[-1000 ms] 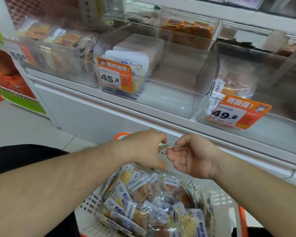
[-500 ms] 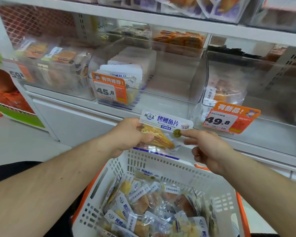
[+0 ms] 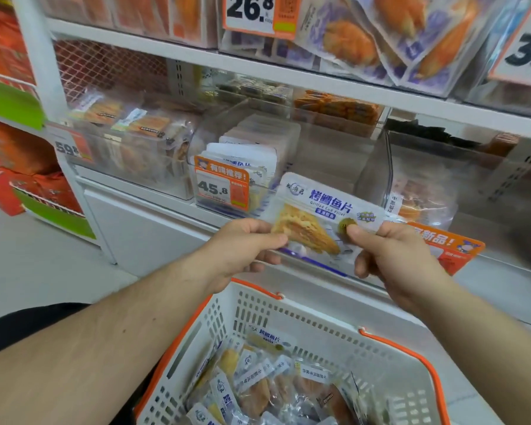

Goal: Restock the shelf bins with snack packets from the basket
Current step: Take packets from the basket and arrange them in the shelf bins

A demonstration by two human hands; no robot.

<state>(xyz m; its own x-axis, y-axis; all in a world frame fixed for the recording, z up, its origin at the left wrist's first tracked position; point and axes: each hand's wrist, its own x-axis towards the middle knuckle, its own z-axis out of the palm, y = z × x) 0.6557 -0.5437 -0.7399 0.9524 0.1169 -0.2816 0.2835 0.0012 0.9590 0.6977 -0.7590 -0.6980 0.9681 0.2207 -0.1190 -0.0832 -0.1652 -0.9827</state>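
While both hands grip the packet (image 3: 316, 222), basket (image 3: 288, 314) sits below bins.

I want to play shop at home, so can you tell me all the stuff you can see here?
Held snack packet: one, white with blue writing, in front of the middle bin.
Basket: one, white with orange rim, bottom centre.
Packets in basket: many, clear and white, piled.
Middle bin: one, clear, white packets at its left.
Price tag 45.8: one, orange, on that bin.
Left bin: one, clear, orange snacks.
Right bin: one, clear, few packets.
Top shelf packets: several, purple and orange.
Left hand: grip on packet.
Right hand: grip on packet.
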